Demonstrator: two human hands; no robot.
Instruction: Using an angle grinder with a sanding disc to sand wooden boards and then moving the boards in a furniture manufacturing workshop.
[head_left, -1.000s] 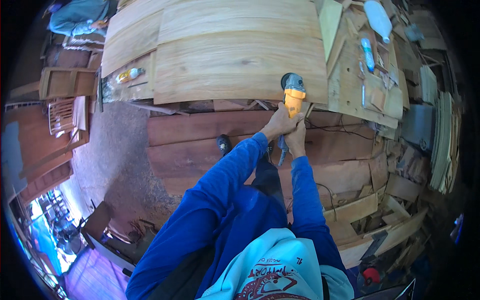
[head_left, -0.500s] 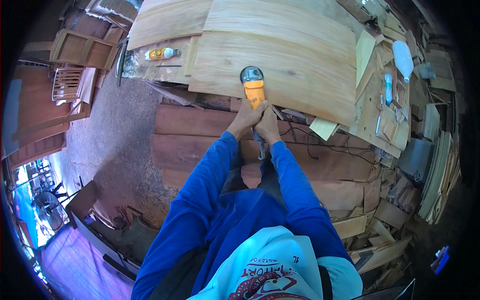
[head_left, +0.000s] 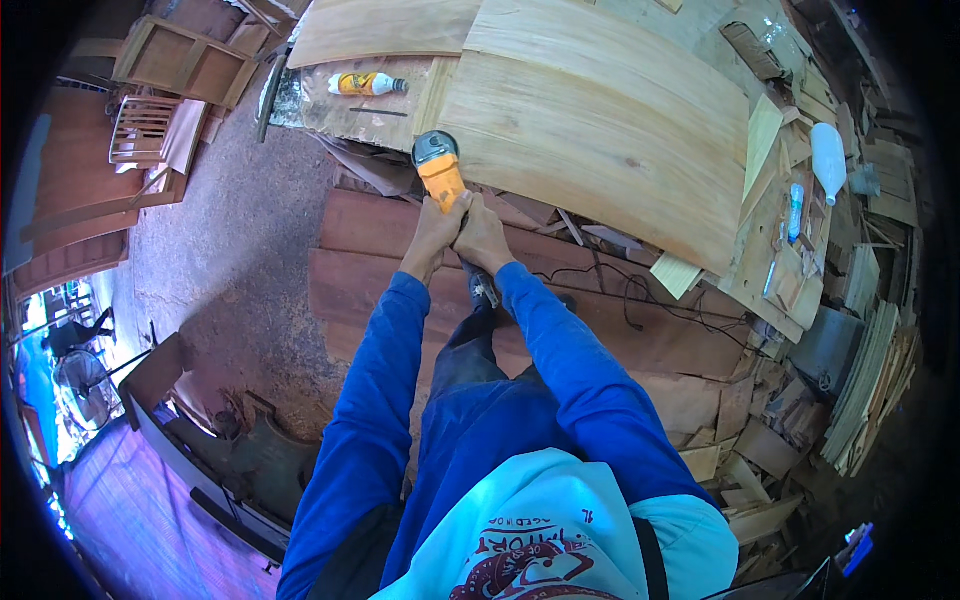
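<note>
An angle grinder (head_left: 442,178) with an orange body and a dark, round head is held in both my hands. Its head sits at the near left edge of a pale wooden panel (head_left: 600,140); I cannot tell whether it touches the wood. My left hand (head_left: 432,236) is wrapped round the body from the left. Against it, my right hand (head_left: 482,236) closes round the tool from the other side. The underside of the grinder's head is hidden. A dark cord (head_left: 640,285) lies over reddish-brown boards below the workbench.
A second panel (head_left: 380,28) and a bottle with a yellow label (head_left: 366,84) lie on the bench's left part. Rightward are a white bottle (head_left: 828,160), a blue tube (head_left: 795,212) and wood offcuts (head_left: 790,275). Scrap wood (head_left: 765,450) covers the floor at right.
Both hands have carried the grinder leftward along the panel's near edge, to its left corner. The view has shifted, and one foot now shows stepped out under my hands.
</note>
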